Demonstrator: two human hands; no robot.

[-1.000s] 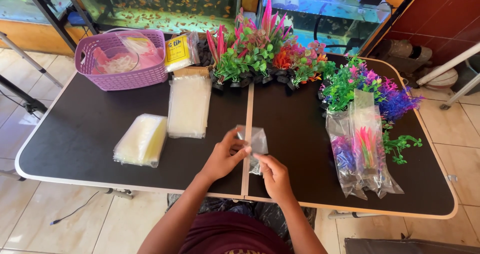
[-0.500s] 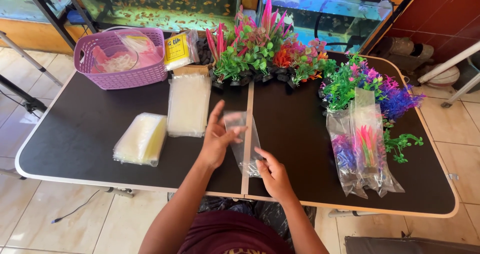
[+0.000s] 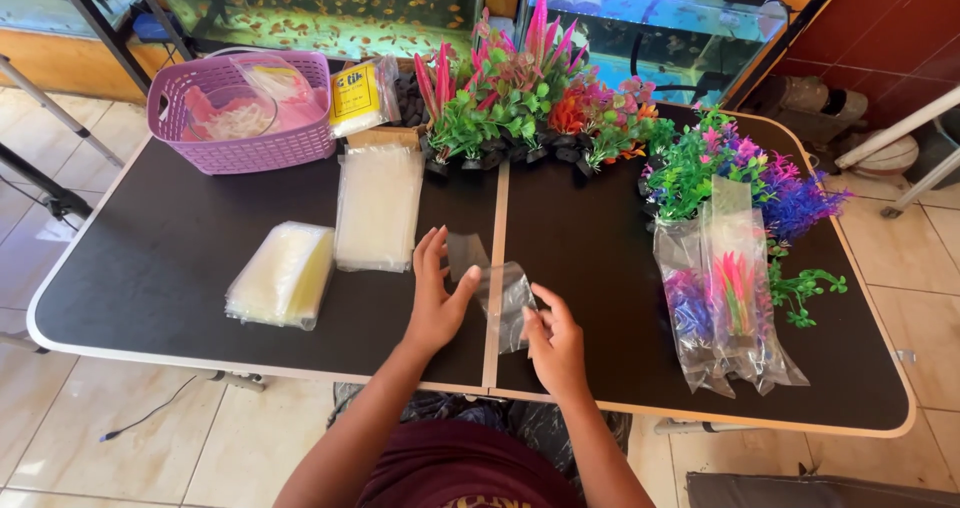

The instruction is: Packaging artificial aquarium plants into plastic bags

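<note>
Both hands hold one small clear plastic bag [image 3: 500,290] over the middle seam of the black table [image 3: 170,268]. My left hand [image 3: 437,298] has its fingers spread against the bag's upper left part. My right hand [image 3: 555,338] pinches the bag's lower right edge. The bag looks empty and crumpled. A flat stack of clear bags [image 3: 378,206] lies just left of my left hand.
A second stack of bags [image 3: 283,286] lies near the front left. A purple basket [image 3: 240,118] stands at the back left beside a yellow packet [image 3: 357,93]. Loose plastic plants [image 3: 530,108] line the back; bagged plants [image 3: 725,298] lie right. Fish tanks [image 3: 320,3] stand behind.
The clear bag came up off the table, was held raised, and is now lower and tilted between both hands. My left hand's fingers have spread.
</note>
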